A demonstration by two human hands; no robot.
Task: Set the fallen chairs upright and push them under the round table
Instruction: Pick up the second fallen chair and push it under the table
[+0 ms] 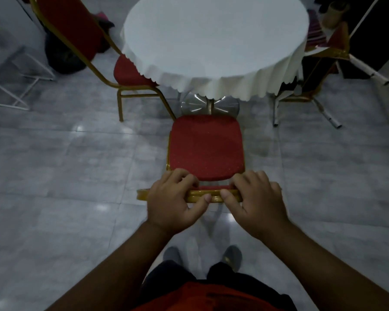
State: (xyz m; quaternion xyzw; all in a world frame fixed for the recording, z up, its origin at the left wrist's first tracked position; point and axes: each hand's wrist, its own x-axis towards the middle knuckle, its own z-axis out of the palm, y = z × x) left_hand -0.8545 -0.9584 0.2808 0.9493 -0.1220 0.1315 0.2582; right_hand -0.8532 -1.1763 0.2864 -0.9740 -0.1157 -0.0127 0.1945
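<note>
- Nearest, the left hand (173, 204) and right hand (257, 204) sit side by side on the gold top rail of the near chair (206, 147). Each grip is curled over the rail, fingers on the far side and thumb pressing the near face, so both hands are wrapped on the backrest.
- That chair stands upright on the grey tiled floor (65, 176), its red seat pointing at the round worktop (213, 34). The seat's front edge lies just short of the hanging white tablecloth (211, 84) and close to the shiny metal pedestal base (209, 105).
- Judged from this, the righting of this chair is done and the step in hand is the push: the next move calls for a straight, even shove from both hands so the seat slides under the cloth without knocking the pedestal.
- Farther left, a second chair (130, 70) is upright with its seat partly under the cloth.
- Far right, a third chair (337, 43) looks tipped against the worktop's edge, and probably needs righting; its pose is hard to read.
- No brand, label or writing can be read anywhere.
</note>
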